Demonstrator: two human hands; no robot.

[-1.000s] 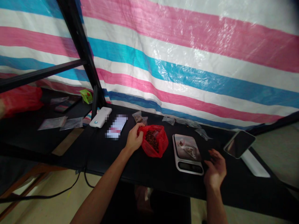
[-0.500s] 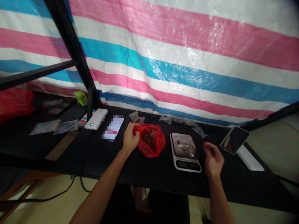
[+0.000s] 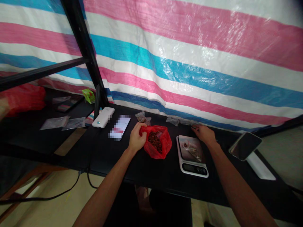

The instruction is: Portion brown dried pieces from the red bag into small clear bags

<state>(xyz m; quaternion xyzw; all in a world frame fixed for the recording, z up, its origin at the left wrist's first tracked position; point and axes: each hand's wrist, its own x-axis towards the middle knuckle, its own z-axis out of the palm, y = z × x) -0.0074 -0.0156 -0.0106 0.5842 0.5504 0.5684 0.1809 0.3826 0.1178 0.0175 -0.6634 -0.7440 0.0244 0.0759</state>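
Observation:
My left hand (image 3: 138, 137) is closed on the gathered left edge of a red plastic bag (image 3: 168, 143). The bag's mouth is open and shows dried brown bits (image 3: 155, 142) inside. My right hand (image 3: 204, 134) reaches past the scale, its fingers bent together at a row of small clear plastic bags (image 3: 186, 122) by the striped sheet; what sits between the fingertips is hidden. Between my hands lies a white kitchen scale (image 3: 182, 167). On its plate rest a small clear bag (image 3: 195, 152) with something pale in it and a little round white item (image 3: 186, 143).
Behind the red bag lie small filled bags (image 3: 143, 118). To the left are a lit phone (image 3: 121, 126), a white device (image 3: 103, 117), flat clear bags (image 3: 74, 123) and a black frame post (image 3: 81, 41). Another person's hand (image 3: 3, 107) is by a red bag (image 3: 26, 99). A tilted phone (image 3: 247, 146) stands right.
My right hand has moved from beside the scale up and left to the clear bags. My left hand keeps its hold. Another person's hand has come into view at the far left.

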